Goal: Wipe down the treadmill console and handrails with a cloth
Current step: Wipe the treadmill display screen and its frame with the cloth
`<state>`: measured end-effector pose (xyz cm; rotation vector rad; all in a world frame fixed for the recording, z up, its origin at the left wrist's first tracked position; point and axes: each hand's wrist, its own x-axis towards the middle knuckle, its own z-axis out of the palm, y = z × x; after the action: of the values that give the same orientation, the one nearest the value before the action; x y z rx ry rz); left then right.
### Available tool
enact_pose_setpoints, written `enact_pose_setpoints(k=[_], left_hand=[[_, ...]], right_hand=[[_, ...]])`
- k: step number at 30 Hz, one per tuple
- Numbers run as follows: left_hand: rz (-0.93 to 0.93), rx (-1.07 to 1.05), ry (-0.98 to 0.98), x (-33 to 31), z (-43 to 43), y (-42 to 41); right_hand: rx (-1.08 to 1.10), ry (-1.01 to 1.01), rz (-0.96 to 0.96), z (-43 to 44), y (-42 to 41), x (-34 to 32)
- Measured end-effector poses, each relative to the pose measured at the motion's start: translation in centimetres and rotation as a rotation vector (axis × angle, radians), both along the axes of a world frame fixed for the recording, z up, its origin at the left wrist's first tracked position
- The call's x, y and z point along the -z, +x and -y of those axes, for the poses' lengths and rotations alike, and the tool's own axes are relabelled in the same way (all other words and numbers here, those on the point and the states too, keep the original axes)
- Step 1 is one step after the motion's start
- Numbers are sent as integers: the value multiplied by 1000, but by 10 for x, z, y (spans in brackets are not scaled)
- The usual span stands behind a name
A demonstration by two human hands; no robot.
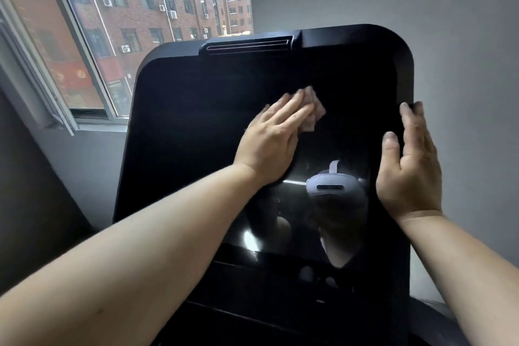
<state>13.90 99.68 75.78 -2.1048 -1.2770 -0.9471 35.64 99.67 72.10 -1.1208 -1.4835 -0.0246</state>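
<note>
Left hand (pixel 269 137) flat, pressing pink cloth (pixel 314 113) on dark console (pixel 196 132) screen, right hand (pixel 410 166) fingers straight against console's right edge, window (pixel 134 22) behind, left.

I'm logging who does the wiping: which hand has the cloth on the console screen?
The left hand presses the pinkish cloth flat against the console screen; the right hand has no cloth and only rests on the screen's right edge.

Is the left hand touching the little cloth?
Touching. The head view shows the left hand lying flat on the cloth, pressing it against the black screen.
</note>
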Motion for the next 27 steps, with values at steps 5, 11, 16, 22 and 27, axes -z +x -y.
enact_pose_setpoints(k=[5, 11, 16, 22, 27], left_hand=[[419, -441, -4, -2, 6, -68], [146, 24, 19, 62, 39, 24], [-314, 163, 3, 48, 40, -9], [243, -182, 45, 53, 31, -15], [-7, 4, -85, 119, 93, 28]], right_hand=[[-13, -21, -49, 0, 0, 2], [3, -8, -54, -2, -1, 3], [-2, -18, -27, 5, 0, 15], [27, -29, -15, 13, -1, 25], [39, -25, 29, 16, -1, 24]])
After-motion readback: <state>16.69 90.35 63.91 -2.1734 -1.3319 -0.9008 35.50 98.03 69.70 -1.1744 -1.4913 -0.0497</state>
